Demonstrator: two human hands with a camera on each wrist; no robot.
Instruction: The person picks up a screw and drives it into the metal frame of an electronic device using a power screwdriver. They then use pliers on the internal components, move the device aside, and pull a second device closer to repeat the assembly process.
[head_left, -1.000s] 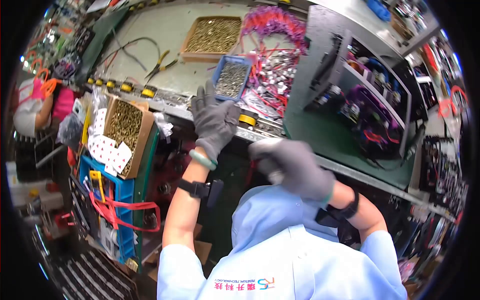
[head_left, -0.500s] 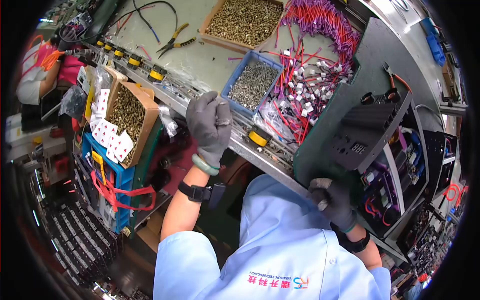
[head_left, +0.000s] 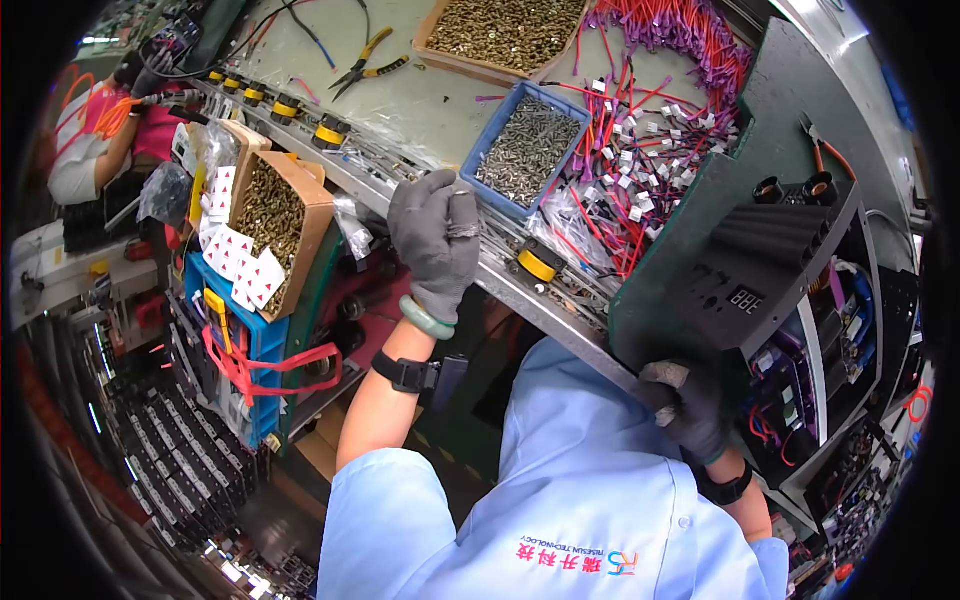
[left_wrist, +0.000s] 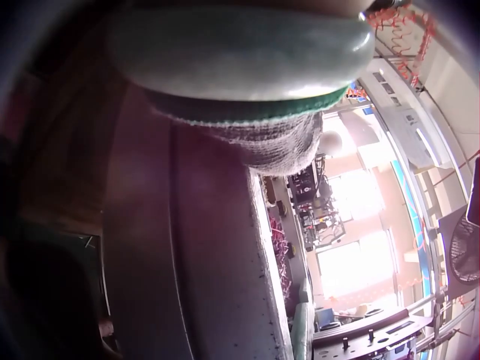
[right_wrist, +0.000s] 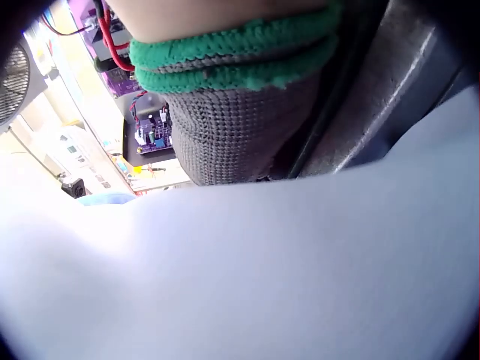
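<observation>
In the head view my left hand, in a grey work glove, is curled over the metal front edge of the workbench and grips it. My right hand, gloved alike, holds the same edge farther right, beside a black device with a small display and an uncovered interior. The right wrist view shows the knitted glove cuff; a pale sleeve hides the fingers. Beyond the left hand stands a blue tray of small silver screws. White-plugged red and purple wires lie beside it.
A cardboard box of brass-coloured parts sits at the back, near yellow-handled pliers. On the left, another box holds similar parts and printed labels, above a blue crate. Another person works at far left.
The right hand came down from in front of the body to the bench edge. The left hand's spread fingers curled onto the edge. In the last half second both hands kept their places while the view shifted.
</observation>
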